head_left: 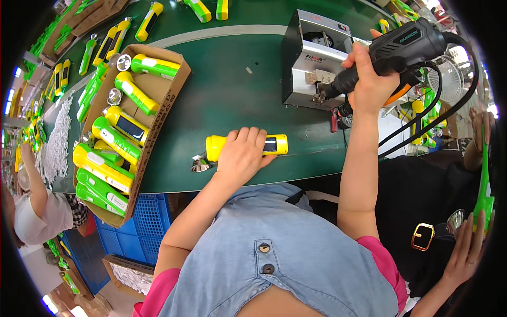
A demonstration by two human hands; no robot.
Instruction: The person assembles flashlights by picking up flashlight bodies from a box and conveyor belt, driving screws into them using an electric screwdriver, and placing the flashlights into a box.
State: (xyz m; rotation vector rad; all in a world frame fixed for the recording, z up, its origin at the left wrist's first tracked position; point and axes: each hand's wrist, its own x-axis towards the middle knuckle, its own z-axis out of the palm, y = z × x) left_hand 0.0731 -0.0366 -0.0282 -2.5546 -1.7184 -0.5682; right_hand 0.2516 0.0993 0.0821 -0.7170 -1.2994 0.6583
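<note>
My left hand (242, 157) is wrapped over a yellow flashlight (215, 147) lying on its side near the front edge of the green table (227, 79). A dark panel shows on the flashlight's right part, and a silver reflector (199, 164) hangs loose at its left end. My right hand (372, 87) grips a black electric screwdriver (404, 48), held tilted with its tip down to the left. That tip is at the front of a silver and black screw feeder (317, 59); whether it holds a screw is too small to tell.
At the left, a cardboard box (168, 108) holds several green and yellow flashlights. More flashlights (149, 22) lie on the far belt. Black cables (442, 119) loop at the right. Below the table stands a blue crate (150, 222). Co-workers' hands (465, 253) show at both sides.
</note>
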